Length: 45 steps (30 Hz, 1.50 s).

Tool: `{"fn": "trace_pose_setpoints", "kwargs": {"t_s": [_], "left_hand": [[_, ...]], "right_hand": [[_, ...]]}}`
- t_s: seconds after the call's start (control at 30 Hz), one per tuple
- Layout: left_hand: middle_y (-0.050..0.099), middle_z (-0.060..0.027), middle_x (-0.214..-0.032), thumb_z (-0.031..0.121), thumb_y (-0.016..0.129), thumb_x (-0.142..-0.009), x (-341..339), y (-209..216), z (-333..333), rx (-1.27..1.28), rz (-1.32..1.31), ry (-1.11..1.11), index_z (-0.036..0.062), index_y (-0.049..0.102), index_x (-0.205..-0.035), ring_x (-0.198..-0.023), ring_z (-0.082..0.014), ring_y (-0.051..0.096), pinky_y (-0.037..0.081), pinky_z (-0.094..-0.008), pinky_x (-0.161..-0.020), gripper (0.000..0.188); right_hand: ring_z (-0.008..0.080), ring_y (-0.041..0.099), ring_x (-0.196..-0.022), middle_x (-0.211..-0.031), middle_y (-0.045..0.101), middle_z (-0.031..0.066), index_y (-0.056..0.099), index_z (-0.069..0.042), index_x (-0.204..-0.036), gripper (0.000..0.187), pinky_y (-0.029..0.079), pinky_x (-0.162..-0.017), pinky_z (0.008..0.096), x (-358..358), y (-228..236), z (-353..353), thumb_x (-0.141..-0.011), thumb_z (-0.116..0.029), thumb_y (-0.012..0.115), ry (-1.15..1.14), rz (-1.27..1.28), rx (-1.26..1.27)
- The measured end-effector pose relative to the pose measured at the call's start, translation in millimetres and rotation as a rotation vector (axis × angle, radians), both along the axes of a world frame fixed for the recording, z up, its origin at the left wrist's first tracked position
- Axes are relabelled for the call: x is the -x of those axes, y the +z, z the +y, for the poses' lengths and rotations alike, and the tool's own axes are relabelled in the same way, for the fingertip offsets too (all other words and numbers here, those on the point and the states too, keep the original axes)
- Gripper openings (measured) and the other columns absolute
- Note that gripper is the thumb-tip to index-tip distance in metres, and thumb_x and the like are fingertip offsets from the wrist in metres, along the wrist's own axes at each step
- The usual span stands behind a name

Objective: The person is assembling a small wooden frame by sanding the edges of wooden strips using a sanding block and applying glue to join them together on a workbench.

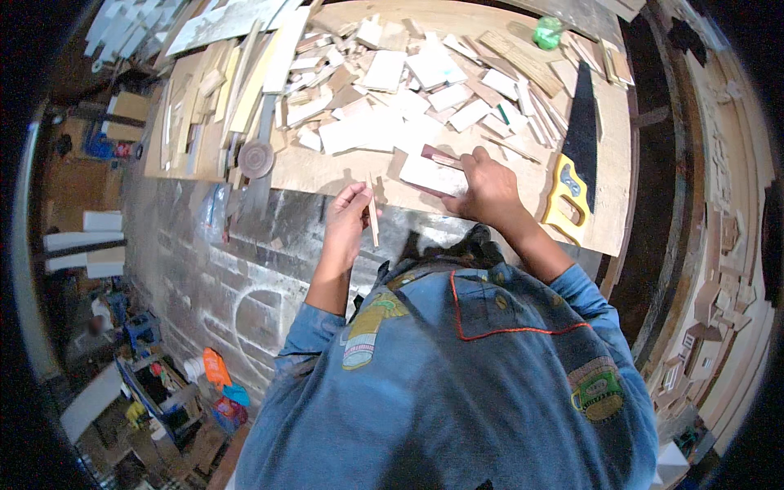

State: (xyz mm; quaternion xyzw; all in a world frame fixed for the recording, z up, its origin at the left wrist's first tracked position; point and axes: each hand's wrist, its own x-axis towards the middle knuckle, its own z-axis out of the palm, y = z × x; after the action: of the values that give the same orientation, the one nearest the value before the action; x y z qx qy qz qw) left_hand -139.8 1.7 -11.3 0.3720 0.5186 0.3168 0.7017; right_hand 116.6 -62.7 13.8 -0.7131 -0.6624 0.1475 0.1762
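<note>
My left hand (349, 211) pinches a thin wooden stick (373, 222) upright near the front edge of the plywood board. The fingers of my right hand (492, 186) are curled over a small pale wood piece with a reddish-brown end (439, 155). Beneath that hand lies a flat pale block (425, 175) with a reddish-brown strip along its lower edge. The right palm hides part of both, so how they join cannot be made out.
Many wood offcuts (384, 69) are heaped across the plywood (310, 173). To the right lies a handsaw (576, 155) with a yellow handle. A green crumpled item (548, 33) sits at the back. Long strips (260, 73) and a round wooden disc (256, 159) are at left.
</note>
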Motion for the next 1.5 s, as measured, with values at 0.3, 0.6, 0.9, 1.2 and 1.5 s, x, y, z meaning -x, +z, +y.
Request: {"fn": "trace_pose_setpoints", "kwargs": {"t_s": [0.3,0.6,0.9,1.2,1.5], "left_hand": [[0.065,-0.0068,-0.094,0.017,0.062,-0.091,18,32,-8,0.004,-0.191,0.106,0.0027,0.056,-0.108,-0.076,-0.0167,0.065,0.053,-0.0257,-0.067,0.023],[0.067,-0.0041,-0.082,0.013,0.067,-0.084,-84,-23,-24,-0.608,0.271,-0.485,0.0040,0.063,-0.093,-0.069,-0.0123,0.062,0.051,-0.0278,-0.061,0.014],[0.064,-0.0130,-0.070,0.011,0.068,-0.074,-173,-31,-7,-0.816,0.469,-0.542,0.0022,0.065,-0.086,-0.062,-0.0261,0.063,0.050,-0.0347,-0.060,0.015],[0.062,-0.0113,-0.067,0.012,0.069,-0.074,-190,-34,18,-0.846,0.537,-0.463,0.0015,0.065,-0.088,-0.060,-0.0235,0.061,0.049,-0.0338,-0.059,0.017],[0.065,-0.0163,-0.077,0.011,0.064,-0.077,-173,-42,22,-0.752,0.494,-0.490,0.0000,0.065,-0.100,-0.070,-0.0294,0.065,0.051,-0.0361,-0.066,0.025]], "right_hand": [[0.0359,0.062,-0.089,-0.099,0.057,0.0199,0.059,0.001,-0.110,0.055,0.051,-0.074,0.0439,45,0,67,-0.069,-0.033,0.071,0.173,-0.032,-0.052],[0.0394,0.059,-0.100,-0.108,0.061,0.0232,0.062,0.001,-0.112,0.033,0.046,-0.090,0.0420,-48,-52,-16,-0.089,-0.018,0.050,-0.191,0.412,-0.148],[0.0350,0.061,-0.079,-0.080,0.064,0.0165,0.070,-0.007,-0.088,0.017,0.049,-0.071,0.0434,-80,-50,-76,-0.084,-0.020,0.058,-0.328,-0.041,-0.197],[0.0295,0.060,-0.080,-0.084,0.064,0.0094,0.071,-0.009,-0.088,0.016,0.049,-0.072,0.0404,-65,-66,-58,-0.073,-0.009,0.063,-0.214,0.011,-0.298],[0.0326,0.061,-0.086,-0.093,0.065,0.0131,0.071,-0.006,-0.098,0.028,0.050,-0.076,0.0401,-79,-57,-71,-0.070,-0.010,0.070,-0.173,0.093,-0.229]]}}
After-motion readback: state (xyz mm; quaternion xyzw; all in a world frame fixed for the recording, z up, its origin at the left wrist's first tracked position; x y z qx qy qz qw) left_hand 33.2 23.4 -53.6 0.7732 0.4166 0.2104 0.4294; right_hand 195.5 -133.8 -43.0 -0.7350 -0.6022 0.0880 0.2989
